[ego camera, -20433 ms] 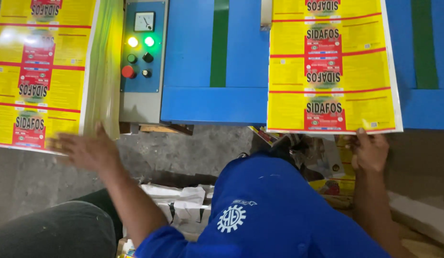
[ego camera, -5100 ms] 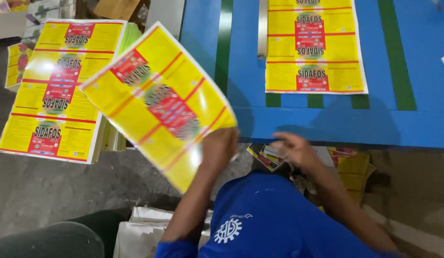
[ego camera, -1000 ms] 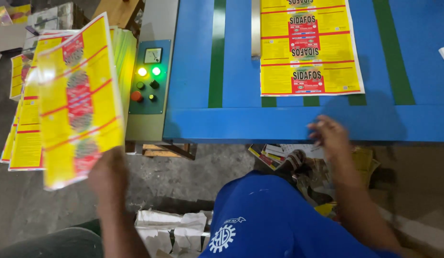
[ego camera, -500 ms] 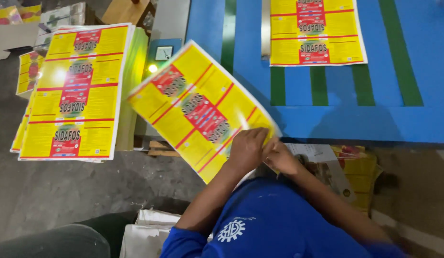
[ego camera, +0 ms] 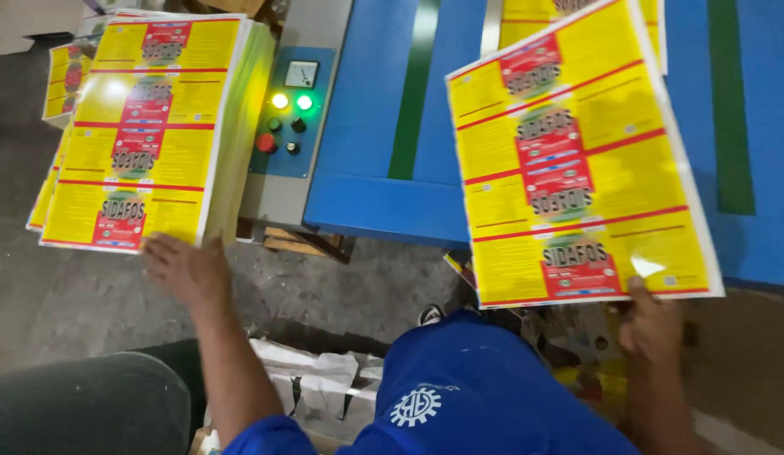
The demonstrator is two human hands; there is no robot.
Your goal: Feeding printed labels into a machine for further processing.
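Observation:
My right hand (ego camera: 653, 324) grips the lower edge of a yellow printed sheet (ego camera: 577, 160) with red label panels, held tilted over the blue machine table (ego camera: 371, 152). My left hand (ego camera: 185, 270) is open, fingers spread, just below the near corner of a tall stack of the same yellow sheets (ego camera: 143, 135) at the left. It holds nothing. Another yellow sheet (ego camera: 527, 10) lies farther up the table, mostly covered by the one in my right hand.
A grey control panel (ego camera: 287, 109) with lit yellow and green lamps, a red button, black knobs and a small gauge stands between stack and table. Green stripes run along the table. Grey concrete floor and a white sack (ego camera: 324, 388) lie below. My blue shirt fills the foreground.
Half a second ago both hands held the sheet near my chest. Now the right hand alone carries it right, over the table, and the left hand has reached back to the stack.

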